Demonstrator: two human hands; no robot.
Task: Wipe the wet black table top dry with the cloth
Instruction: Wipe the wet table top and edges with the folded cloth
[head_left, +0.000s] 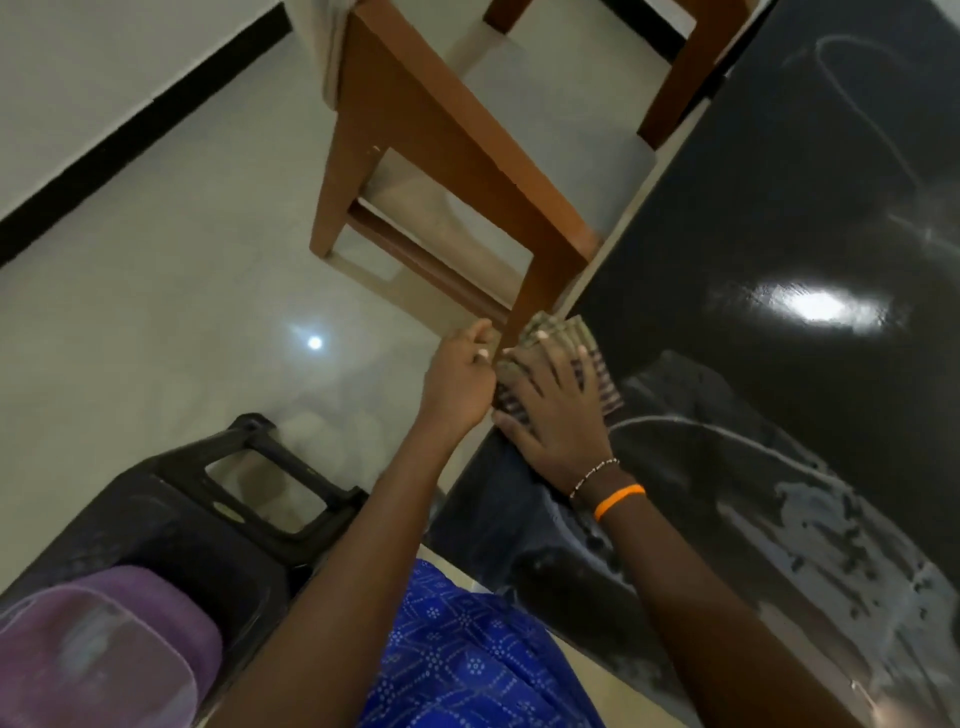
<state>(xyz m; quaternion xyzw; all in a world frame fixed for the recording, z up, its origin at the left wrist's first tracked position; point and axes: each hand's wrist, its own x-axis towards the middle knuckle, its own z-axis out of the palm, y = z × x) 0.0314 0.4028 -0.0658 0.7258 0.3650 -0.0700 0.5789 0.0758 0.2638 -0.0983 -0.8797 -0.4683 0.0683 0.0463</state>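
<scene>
Spread fingers of the right hand press a folded striped cloth flat at the black table top edge, seemingly to soak up water, while the left hand, fingers curled, pinches the cloth's overhanging edge, probably steadying it.

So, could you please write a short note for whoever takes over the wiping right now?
Right hand: flat, fingers spread, pressing the cloth onto the table at its left edge.
Left hand: just off that edge beside the cloth, fingers curled; whether it pinches the cloth cannot be told.
Done: cannot be told for sure.
Left: wet smears and streaks on the near part, fainter arcs farther off.
</scene>
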